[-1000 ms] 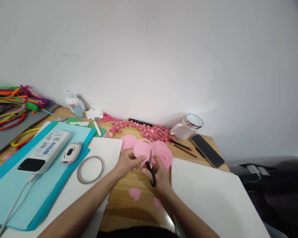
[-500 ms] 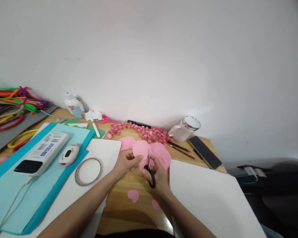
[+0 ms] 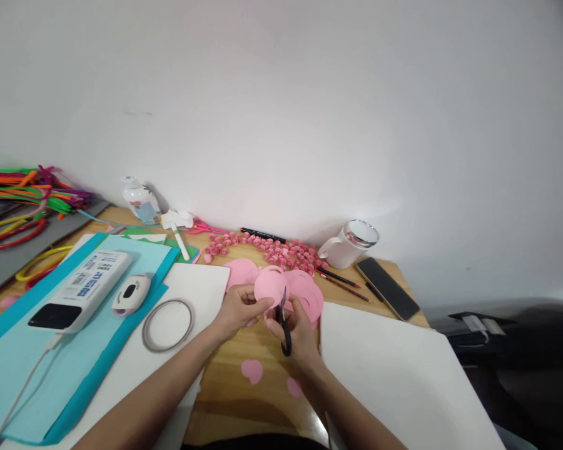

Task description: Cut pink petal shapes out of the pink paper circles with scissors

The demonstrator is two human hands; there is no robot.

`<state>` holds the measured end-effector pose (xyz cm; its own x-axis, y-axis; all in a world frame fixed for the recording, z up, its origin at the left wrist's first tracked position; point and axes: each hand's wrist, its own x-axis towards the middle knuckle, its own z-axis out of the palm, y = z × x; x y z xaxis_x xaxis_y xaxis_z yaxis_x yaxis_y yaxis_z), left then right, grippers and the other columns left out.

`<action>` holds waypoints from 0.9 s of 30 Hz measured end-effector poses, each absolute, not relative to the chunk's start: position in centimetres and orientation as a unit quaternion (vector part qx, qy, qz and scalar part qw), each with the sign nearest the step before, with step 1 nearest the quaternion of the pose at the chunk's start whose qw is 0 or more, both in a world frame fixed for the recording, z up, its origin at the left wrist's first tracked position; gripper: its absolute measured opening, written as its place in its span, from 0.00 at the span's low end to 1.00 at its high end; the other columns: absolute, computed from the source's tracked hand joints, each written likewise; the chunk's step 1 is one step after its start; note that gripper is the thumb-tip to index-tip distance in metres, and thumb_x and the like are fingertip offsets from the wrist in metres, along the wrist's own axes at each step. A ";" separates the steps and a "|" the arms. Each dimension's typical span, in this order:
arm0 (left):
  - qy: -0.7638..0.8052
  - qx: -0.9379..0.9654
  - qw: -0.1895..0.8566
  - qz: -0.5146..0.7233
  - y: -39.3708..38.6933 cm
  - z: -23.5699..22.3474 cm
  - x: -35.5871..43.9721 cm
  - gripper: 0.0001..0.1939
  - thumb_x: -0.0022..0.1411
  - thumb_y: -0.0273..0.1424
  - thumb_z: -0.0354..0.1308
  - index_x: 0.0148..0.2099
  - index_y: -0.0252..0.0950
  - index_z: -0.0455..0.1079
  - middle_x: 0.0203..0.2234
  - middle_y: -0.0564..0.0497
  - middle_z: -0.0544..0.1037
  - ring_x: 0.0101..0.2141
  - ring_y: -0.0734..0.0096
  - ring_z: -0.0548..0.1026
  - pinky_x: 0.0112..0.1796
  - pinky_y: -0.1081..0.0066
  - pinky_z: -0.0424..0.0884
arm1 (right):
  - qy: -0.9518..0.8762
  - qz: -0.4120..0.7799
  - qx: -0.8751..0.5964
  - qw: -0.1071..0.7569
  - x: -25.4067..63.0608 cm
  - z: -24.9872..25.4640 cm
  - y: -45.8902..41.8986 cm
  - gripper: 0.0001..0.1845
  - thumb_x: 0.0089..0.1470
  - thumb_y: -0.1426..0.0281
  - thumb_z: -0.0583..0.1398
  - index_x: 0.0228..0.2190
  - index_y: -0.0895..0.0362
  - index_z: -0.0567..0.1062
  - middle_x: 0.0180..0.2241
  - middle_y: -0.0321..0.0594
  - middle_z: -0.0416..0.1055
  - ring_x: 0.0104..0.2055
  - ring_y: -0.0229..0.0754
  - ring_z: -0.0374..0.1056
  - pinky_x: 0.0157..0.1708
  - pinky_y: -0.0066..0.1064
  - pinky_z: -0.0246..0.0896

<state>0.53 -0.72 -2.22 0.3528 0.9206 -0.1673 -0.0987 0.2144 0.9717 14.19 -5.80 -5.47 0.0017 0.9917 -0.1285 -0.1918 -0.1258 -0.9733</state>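
Observation:
My left hand pinches a round pink paper disc just above the wooden table. In my right hand are small black-handled scissors, whose blades point up into the disc's lower edge. Behind the disc lie more pink paper circles. Two pink paper scraps rest on the wood below my hands.
A heap of small pink paper rosettes lies near the wall, with a white mug, pencils and a phone at right. At left: a wire ring, white device, blue paper, pipe cleaners. White sheet at right.
The pink disc has turned slightly in my left hand and the scissors have shifted a little along its edge. Both hands stay in the same spot.

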 end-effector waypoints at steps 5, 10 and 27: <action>0.414 0.501 0.655 0.386 -0.8 -1.8 0.6 0.17 0.46 0.41 0.65 0.22 0.32 0.66 0.08 0.61 0.62 0.10 0.86 0.53 0.13 0.79 0.45 | -0.408 0.582 -0.475 0.520 14.4 -5.4 -5.6 0.30 0.40 0.68 0.67 0.44 0.54 0.61 0.26 0.32 0.68 0.25 0.37 0.64 0.23 0.26 0.56; 0.414 0.505 0.647 0.393 -0.7 -2.2 0.5 0.17 0.47 0.40 0.64 0.22 0.32 0.66 0.07 0.61 0.61 0.10 0.86 0.52 0.14 0.79 0.46 | -0.409 0.590 -0.470 0.513 14.4 -5.1 -5.6 0.26 0.41 0.66 0.66 0.41 0.53 0.62 0.24 0.31 0.68 0.23 0.36 0.62 0.22 0.26 0.52; 0.416 0.505 0.634 0.413 -0.6 -2.6 0.3 0.20 0.48 0.42 0.63 0.20 0.34 0.59 0.07 0.62 0.61 0.10 0.86 0.53 0.15 0.79 0.46 | -0.401 0.571 -0.528 0.484 14.1 -4.5 -5.7 0.25 0.40 0.66 0.66 0.40 0.55 0.62 0.16 0.26 0.66 0.14 0.31 0.55 0.15 0.22 0.50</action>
